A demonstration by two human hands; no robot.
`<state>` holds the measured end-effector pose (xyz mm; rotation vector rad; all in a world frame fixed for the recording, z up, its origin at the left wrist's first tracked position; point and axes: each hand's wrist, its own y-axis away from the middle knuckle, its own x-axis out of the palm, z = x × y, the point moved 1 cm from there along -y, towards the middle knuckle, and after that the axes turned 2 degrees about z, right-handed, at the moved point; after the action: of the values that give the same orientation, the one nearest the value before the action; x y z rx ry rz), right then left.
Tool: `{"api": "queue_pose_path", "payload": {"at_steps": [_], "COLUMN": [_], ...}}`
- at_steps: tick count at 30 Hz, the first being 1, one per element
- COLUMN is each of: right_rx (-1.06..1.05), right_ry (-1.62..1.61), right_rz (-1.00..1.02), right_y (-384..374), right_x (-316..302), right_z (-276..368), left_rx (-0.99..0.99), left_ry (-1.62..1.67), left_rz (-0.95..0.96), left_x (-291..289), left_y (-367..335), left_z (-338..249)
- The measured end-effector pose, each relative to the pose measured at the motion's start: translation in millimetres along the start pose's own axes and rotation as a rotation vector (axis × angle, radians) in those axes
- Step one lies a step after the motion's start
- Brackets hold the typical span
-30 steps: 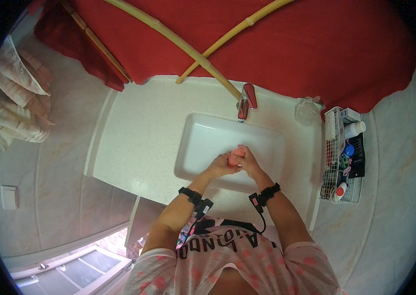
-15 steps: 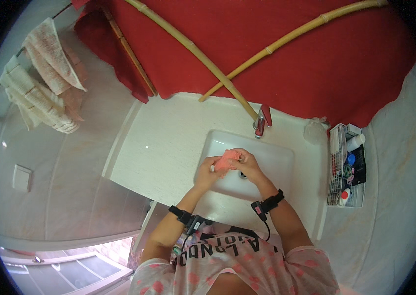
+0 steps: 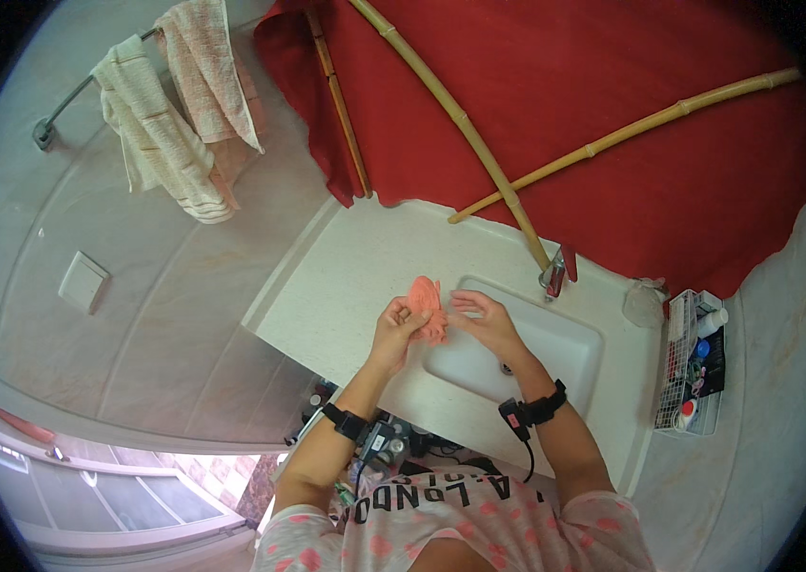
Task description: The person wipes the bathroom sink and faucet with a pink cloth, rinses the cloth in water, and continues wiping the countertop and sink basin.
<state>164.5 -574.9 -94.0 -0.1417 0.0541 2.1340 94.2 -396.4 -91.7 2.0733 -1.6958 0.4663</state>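
Note:
A crumpled coral-pink cloth (image 3: 428, 303) is pinched in my left hand (image 3: 393, 334), above the left rim of the white sink (image 3: 555, 355). Just to its right, my right hand (image 3: 487, 322) hovers over the basin with fingers stretched and apart. A narrow gap seems to separate its fingertips from the cloth. Behind the sink stands a red and chrome faucet (image 3: 556, 275). The drain (image 3: 507, 369) shows partly beside my right wrist.
White countertop (image 3: 326, 276) extends left of the sink. Bamboo poles (image 3: 465, 119) lean across a red cloth (image 3: 612, 86) at the back. A wire basket of toiletries (image 3: 693, 362) sits at the right. Towels (image 3: 160, 129) hang on the left wall.
My hands have moved left from over the basin with the pink cloth. My right hand has let go of it and opened. The view has turned toward the left.

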Motion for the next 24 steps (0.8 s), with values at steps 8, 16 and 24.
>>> {"api": "queue_pose_path", "payload": {"at_steps": [8,16,24], "right_rx": [-0.075,-0.264,0.536], "right_ry": [0.021,0.279,0.152], "right_rz": [0.03,0.13,0.128], "right_y": [-25.3,-47.9,-43.9], "right_x": [20.3,58.9,48.4], "right_z": [37.9,58.8,4.4], "left_rx": [0.126,0.126,-0.064], "left_ry": [-0.244,-0.744,0.324], "left_rz": [0.065,0.211,0.181], "left_x": [-66.0,-50.8,-50.3], "left_y": [-2.0,7.4,13.6], "left_z": [-37.8,-56.8,-72.3]}}
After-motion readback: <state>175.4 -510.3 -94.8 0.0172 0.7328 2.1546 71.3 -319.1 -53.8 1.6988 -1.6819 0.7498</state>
